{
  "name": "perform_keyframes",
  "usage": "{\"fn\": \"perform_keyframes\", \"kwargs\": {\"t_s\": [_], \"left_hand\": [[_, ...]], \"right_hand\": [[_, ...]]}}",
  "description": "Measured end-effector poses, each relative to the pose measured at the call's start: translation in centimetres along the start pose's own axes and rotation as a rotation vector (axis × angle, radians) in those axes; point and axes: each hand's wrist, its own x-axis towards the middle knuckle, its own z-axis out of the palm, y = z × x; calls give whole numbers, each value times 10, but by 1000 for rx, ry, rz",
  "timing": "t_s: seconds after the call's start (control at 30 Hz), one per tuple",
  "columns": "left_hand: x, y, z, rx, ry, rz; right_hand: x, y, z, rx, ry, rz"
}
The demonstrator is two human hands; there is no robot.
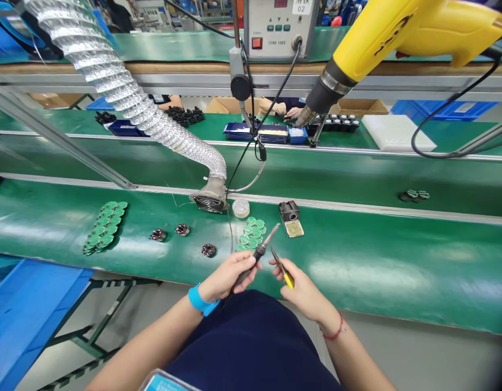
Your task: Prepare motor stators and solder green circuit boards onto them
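Note:
My left hand (230, 276), with a blue wristband, is closed round the dark handle of a soldering iron (259, 252), whose tip points up and to the right. Yellow-handled tweezers (287, 276) are held in my right hand (303, 290), their tips pointing up and left near the iron. Just beyond my left hand lie several round green circuit boards (252, 232). Three small dark and red coil parts (208, 250) lie left of them on the green bench (357, 244). Behind the iron's tip is a soldering stand with a sponge tray (294, 228).
A silver extraction duct (153, 117) ends at a hood (210, 195) beside a round clear container (240, 208). More green boards (105, 228) lie at left. A yellow heat gun (381, 38) hangs upper right. Another person's hands (287, 110) show across the bench. Cables hang mid-view.

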Motion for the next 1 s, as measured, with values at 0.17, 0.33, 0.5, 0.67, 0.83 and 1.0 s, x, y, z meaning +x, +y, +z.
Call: {"fn": "perform_keyframes", "kwargs": {"t_s": [0.17, 0.33, 0.5, 0.67, 0.83, 1.0], "left_hand": [[-17, 8, 5, -280, -355, -219], [-6, -1, 2, 108, 55, 2], [14, -7, -11, 170, 359, 120], [2, 3, -7, -11, -19, -67], [-12, 13, 1, -240, -328, -233], [0, 1, 7, 109, -59, -34]], "right_hand": [[7, 1, -17, 111, -196, -91], [2, -10, -2, -115, -41, 19], [-3, -17, 15, -159, -153, 8], [10, 0, -6, 42, -34, 31], [18, 5, -24, 135, -234, -84], [18, 3, -10, -56, -122, 56]]}}
